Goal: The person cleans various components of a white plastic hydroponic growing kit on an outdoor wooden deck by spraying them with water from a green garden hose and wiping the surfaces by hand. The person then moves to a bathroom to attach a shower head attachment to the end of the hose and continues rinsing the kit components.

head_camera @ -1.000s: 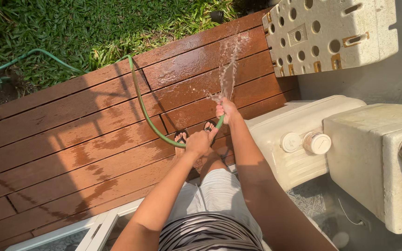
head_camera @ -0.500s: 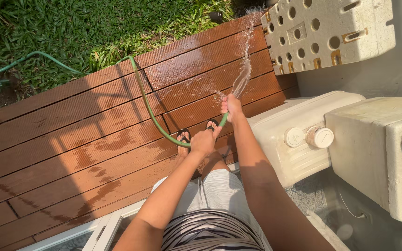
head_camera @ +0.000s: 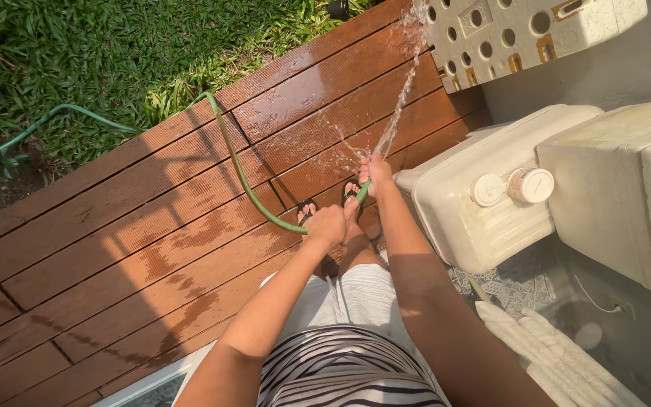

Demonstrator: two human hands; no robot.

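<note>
- head view: the right hand (head_camera: 375, 175) is closed around the end of the green hose (head_camera: 242, 175), thumb over the opening, above the far part of the wooden deck (head_camera: 114, 226).
- the left hand (head_camera: 326, 224) is curled shut around the same hose a little further back, just near of the right hand.
- the hose runs from the hands across the deck boards, over the deck's far edge and into the grass (head_camera: 77, 60).
- a thin stream of water (head_camera: 401, 90) shoots from the right hand toward the white panel with round holes (head_camera: 521, 30) at the deck's far right corner.
- the boards near the spray are wet and shiny.
- a white plastic container (head_camera: 476, 203) with two round caps lies just right of the hands, beside a pale foam box (head_camera: 619, 181).
- feet in dark sandals (head_camera: 350, 194) stand on the deck under the hands.
</note>
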